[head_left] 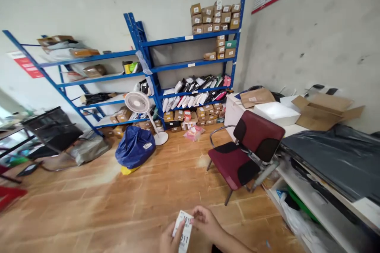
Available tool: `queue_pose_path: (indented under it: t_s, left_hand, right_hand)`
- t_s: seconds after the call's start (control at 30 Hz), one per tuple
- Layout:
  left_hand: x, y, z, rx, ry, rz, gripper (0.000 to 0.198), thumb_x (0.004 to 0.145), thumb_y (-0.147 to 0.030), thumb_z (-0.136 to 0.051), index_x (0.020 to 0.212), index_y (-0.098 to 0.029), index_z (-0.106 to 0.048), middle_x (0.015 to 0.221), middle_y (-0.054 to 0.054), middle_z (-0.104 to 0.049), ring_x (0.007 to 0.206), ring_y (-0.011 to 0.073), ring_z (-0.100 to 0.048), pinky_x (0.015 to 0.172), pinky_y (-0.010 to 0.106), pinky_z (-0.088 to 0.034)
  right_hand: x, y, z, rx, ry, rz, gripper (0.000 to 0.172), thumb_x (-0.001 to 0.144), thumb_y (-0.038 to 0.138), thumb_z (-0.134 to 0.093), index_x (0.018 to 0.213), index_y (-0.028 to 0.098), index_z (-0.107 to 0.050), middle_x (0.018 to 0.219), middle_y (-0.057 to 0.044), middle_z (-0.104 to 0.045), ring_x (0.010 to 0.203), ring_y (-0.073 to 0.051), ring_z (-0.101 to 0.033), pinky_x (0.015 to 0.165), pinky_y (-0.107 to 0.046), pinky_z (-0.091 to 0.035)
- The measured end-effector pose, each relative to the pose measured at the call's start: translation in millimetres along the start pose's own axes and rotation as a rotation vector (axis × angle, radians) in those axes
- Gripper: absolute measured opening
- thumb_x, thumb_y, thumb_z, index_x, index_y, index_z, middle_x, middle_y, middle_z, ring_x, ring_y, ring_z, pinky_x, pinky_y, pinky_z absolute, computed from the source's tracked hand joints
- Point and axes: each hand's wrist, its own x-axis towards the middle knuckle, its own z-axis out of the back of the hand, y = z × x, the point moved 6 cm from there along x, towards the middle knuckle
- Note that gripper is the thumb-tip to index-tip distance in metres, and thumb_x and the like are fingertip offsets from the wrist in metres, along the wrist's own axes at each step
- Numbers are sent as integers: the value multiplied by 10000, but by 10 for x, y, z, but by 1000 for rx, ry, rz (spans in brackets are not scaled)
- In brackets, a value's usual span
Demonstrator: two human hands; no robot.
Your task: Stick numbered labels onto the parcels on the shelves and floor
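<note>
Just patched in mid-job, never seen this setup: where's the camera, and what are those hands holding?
No machine here: these are a person's two bare hands. The one picture comes from a camera on that person's head, looking forward and down. At the bottom edge, the left hand and right hand together hold a white label strip printed with numbers. Beyond lies a wooden floor with a dark red chair, a white fan and a blue bag. Blue shelves holding parcels line the wall. An open cardboard box sits on the white table at right.

Head cam, looks fwd/down over floor (133, 201), shelves (184, 63) far.
</note>
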Motion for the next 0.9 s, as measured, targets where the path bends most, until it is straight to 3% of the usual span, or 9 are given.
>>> queue_pose_path:
  t_s: [0.1,0.17,0.3,0.4,0.5,0.57,0.67,0.77,0.9]
  left_hand:
    - [1117,-230,-501,-12,264,-53,548,745,-684,-648,934,-175,-720,830,59,-723,766,210,-638,690,249,-466]
    - [1793,-445,-800,47,391,-127,449,807,-598,-625,952,-185,-725,867,68,-728,794,215,-646,712,256,-465]
    - [3016,-953,-1061,111,351,-268,446,876,-568,-550,758,-171,-715,806,84,-675,782,207,-613,727,264,-448]
    - [3825,-1171,-1058,18,241,-245,506,854,-637,-552,793,-164,-721,832,81,-663,797,202,-606,730,256,-456]
    - [4575,-1145,-960,-58,143,-102,625,765,-745,-581,855,-146,-735,778,74,-677,736,206,-609,689,264,-480]
    - [5051,-1083,-868,-125,110,-20,689,691,-784,-624,904,-141,-749,809,81,-713,766,230,-642,716,281,-513]
    - [5773,-1047,-702,-178,71,45,697,628,-771,-689,933,-148,-762,863,82,-746,843,257,-680,782,294,-541]
    - [6556,-1137,-555,-184,55,57,677,649,-751,-687,946,-146,-756,921,88,-753,888,263,-684,807,295,-544]
    - [7714,-1349,-556,-117,199,2,595,778,-689,-615,951,-129,-720,895,89,-733,841,239,-653,758,282,-519]
  right_hand:
    - [695,208,684,48,-143,82,567,672,666,-770,829,165,-557,725,-3,-576,637,-95,-496,602,-227,-353]
    - [1174,298,1099,77,-197,103,549,691,659,-758,843,167,-566,718,-2,-563,624,-98,-480,595,-231,-347]
    - [2259,699,1607,118,-190,97,505,713,598,-773,902,179,-564,796,-12,-577,692,-116,-512,646,-239,-372]
    - [3135,1278,1702,108,-143,179,466,713,525,-796,924,192,-548,851,-12,-577,794,-140,-545,725,-252,-397]
    - [3983,1820,1619,64,-42,249,436,731,478,-782,967,203,-540,864,-3,-576,817,-147,-563,744,-258,-408]
    - [4522,2045,1536,37,22,256,413,757,421,-758,1043,207,-552,878,1,-583,803,-138,-569,729,-252,-410]
    - [5315,2194,1489,21,38,255,392,774,339,-735,1100,200,-568,899,-1,-604,805,-131,-579,729,-252,-427]
    - [6112,2230,1592,15,-60,250,358,758,374,-757,1007,180,-588,907,-18,-632,815,-142,-593,752,-270,-451]
    - [7101,2222,1897,25,-268,161,460,708,568,-773,864,169,-604,820,-20,-629,759,-142,-579,732,-276,-455]
